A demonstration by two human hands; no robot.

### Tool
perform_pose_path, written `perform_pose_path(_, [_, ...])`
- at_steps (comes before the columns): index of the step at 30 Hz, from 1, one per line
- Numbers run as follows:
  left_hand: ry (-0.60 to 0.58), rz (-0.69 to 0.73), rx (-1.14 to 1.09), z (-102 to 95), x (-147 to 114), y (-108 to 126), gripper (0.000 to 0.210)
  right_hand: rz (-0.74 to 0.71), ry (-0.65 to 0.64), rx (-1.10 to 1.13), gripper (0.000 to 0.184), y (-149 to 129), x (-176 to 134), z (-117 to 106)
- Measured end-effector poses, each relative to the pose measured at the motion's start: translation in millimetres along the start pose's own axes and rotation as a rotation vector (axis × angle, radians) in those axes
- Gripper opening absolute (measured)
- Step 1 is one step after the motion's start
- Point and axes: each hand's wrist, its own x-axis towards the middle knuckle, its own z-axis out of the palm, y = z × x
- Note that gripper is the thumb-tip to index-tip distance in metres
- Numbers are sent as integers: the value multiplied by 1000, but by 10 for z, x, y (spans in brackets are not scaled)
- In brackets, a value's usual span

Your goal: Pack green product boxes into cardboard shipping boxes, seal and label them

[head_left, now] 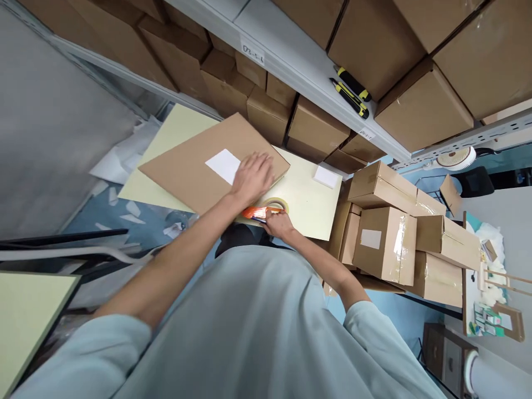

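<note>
With the left hand (253, 174), resting extended fingers flat on the box (187, 165), laid lengthwise near left to far right on the desk (310, 210). With the right hand (278, 223), clasping the tape dispenser (254, 212), close beside the box's near long edge.

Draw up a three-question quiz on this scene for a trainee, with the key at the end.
1. Which hand grips the orange tape dispenser?
2. True or false: the left hand hangs in the air, touching nothing.
3. How many yellow-and-black knives lie on the shelf?
A) one
B) two
C) four

Key
1. The right hand.
2. False; it rests on the brown box that lies on the table.
3. B
</note>
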Motion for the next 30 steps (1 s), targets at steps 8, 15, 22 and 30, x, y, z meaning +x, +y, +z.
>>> perform_pose_path(8, [-140, -6, -21, 665, 349, 246, 55, -43, -3, 38, 42, -231, 179, -145])
perform_pose_path(15, [-176, 136, 13, 725, 221, 103, 41, -80, -34, 33, 53, -176, 50, -29])
perform_pose_path(22, [-150, 223, -39, 703, 180, -6, 37, 126, -128, 8, 61, 634, -559, 198])
perform_pose_path(30, [-222, 390, -86, 551, -67, 16, 31, 348, -132, -121, 64, 1586, -918, 1])
